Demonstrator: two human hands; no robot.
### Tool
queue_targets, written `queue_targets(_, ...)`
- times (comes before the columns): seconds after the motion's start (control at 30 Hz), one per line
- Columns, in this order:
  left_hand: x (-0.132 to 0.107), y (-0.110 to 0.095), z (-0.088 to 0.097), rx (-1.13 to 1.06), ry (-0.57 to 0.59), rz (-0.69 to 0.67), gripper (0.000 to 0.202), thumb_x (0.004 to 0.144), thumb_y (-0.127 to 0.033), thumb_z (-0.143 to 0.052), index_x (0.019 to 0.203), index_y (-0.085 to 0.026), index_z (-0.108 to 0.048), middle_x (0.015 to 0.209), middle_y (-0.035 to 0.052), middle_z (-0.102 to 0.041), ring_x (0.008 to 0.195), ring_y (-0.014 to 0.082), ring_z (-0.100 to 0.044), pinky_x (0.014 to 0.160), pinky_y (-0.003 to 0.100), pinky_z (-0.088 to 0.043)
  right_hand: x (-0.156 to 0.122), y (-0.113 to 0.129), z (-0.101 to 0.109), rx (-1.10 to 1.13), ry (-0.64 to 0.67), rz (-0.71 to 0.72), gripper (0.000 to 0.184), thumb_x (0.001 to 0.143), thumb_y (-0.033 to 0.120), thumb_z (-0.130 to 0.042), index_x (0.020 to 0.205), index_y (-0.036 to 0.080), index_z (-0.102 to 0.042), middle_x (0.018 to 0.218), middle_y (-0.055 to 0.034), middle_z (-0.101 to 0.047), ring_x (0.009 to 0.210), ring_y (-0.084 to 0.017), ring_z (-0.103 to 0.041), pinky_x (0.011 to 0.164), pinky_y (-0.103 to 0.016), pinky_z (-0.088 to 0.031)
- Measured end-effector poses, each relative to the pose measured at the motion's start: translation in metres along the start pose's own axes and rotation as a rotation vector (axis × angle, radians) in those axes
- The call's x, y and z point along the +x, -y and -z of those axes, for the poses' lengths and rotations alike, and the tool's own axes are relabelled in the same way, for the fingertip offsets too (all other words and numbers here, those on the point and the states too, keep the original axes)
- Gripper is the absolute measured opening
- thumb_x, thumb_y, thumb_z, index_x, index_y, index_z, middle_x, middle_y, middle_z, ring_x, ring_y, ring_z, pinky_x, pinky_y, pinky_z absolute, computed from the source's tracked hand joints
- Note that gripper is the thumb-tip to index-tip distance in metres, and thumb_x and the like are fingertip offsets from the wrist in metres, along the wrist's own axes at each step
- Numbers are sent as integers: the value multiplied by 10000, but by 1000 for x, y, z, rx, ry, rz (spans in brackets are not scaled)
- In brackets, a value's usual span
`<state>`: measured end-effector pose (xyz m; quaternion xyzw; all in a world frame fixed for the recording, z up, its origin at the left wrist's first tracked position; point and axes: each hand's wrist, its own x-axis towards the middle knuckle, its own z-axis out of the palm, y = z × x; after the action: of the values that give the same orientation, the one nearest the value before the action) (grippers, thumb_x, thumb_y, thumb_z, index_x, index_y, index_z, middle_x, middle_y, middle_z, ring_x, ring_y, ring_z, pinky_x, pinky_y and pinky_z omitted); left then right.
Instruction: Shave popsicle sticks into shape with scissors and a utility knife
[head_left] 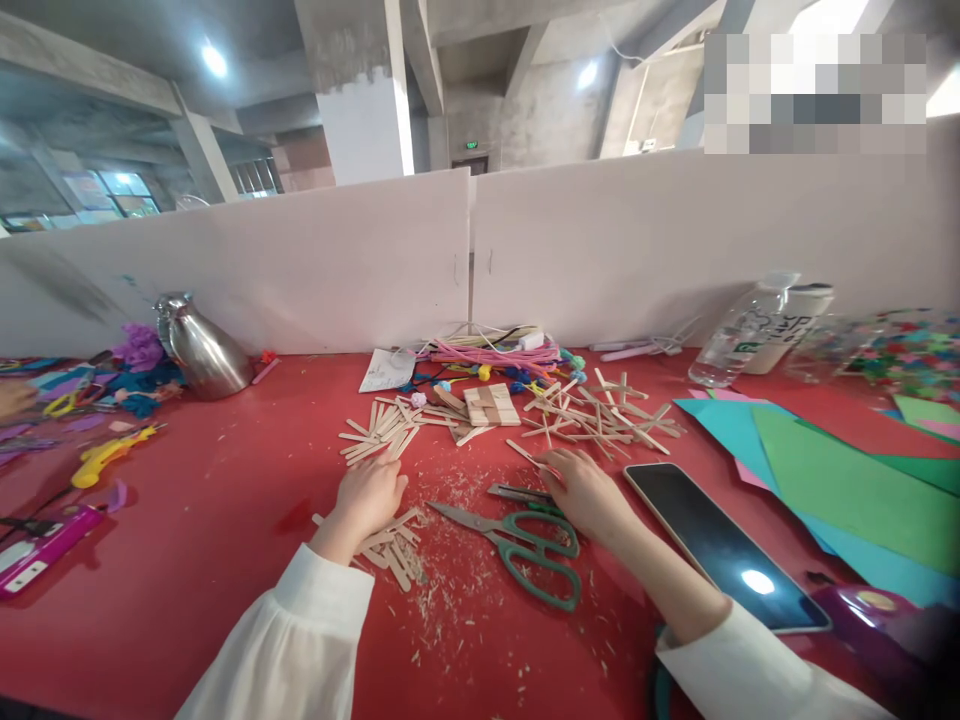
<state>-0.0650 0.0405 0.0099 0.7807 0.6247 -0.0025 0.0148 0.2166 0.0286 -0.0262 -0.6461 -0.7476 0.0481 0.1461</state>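
Thin tan wooden sticks [382,428] near green-handled metal scissors [517,538].
Behind the scissors, the right hand [589,490] pinches one stick [519,451]. Left of them, the left hand [369,495] is curled; I can't tell its grip.

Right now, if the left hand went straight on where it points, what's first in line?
Probably the loose wooden sticks just beyond the left hand; depth is unclear, so it may already touch them.

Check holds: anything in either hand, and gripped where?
Right hand: apparently a wooden stick, by its near end. Left hand: cannot be told.
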Motion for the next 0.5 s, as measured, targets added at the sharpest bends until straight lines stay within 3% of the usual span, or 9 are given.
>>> queue_targets(0.23, -1, 7, -4, -83, -1, -64, 348, 875, -200, -394, 1162, -131, -580, 1323, 127, -500, 1185, 257, -499, 971, 396, -401, 4, 23, 8, -45, 92, 110, 304, 870, 326, -515, 1137, 185, -544, 1159, -74, -566, 957, -182, -577, 798, -400, -492)
queue_targets(0.37, -2, 9, -6, -117, -3, -73, 377, 874, -197, -383, 1199, -130, -560, 1337, 130, -484, 1225, 250, -463, 991, 389, -394, 41, 43, 8, -153, 150, 235, 323, 866, 329, -522, 1152, 179, -534, 1163, -76, -561, 961, -187, -576, 797, -406, -491)
queue_targets(0.5, -2, 10, -6, -197, 6, -61, 374, 845, -199, -424, 1188, -199, -573, 1340, 97, -487, 1214, 256, -476, 984, 405, -409, 80, 59, 2, -287, 181, 348, 328, 863, 325, -527, 1151, 169, -536, 1167, -87, -559, 967, -190, -574, 802, -401, -488)
